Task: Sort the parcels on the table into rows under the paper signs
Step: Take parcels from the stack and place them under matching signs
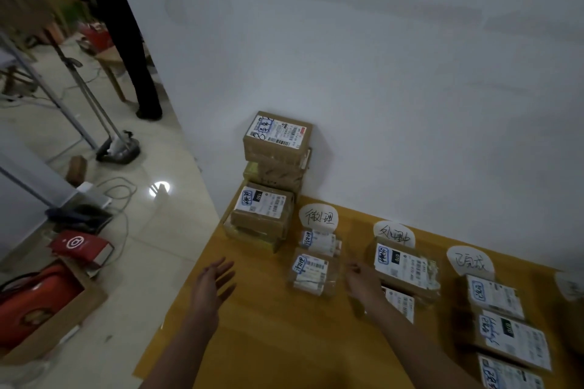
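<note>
Wooden table (271, 331): yellow-brown top, set against a plain white wall (379, 73).

Stack of cardboard boxes (275, 148): at the table's far left corner, against the wall, several high, the top one bearing a white shipping label. A lower pile (260, 215) sits just in front of it, also labelled.

Paper signs: three rounded white slips with handwritten characters, laid along the far edge, first sign (319, 218), second sign (394, 234), third sign (470, 262). A fourth white shape at the right edge is too blurred to read.

Parcels in rows: under the first sign, two small clear-wrapped parcels (313, 271), one behind the other. Under the second, a brown labelled parcel (404, 265) with another partly hidden behind the right forearm. Under the third, three labelled flat parcels (505, 319) running toward the near edge.

Left hand (211, 287): over the bare table left of the first row, fingers spread wide, holding nothing.

Right hand (363, 284): between the first and second rows, fingers loosely curled, nothing visibly held; whether it touches the table I cannot tell.

Floor at left: pale tiles, a tripod leg (79, 98), cables, a red box (82, 246).
</note>
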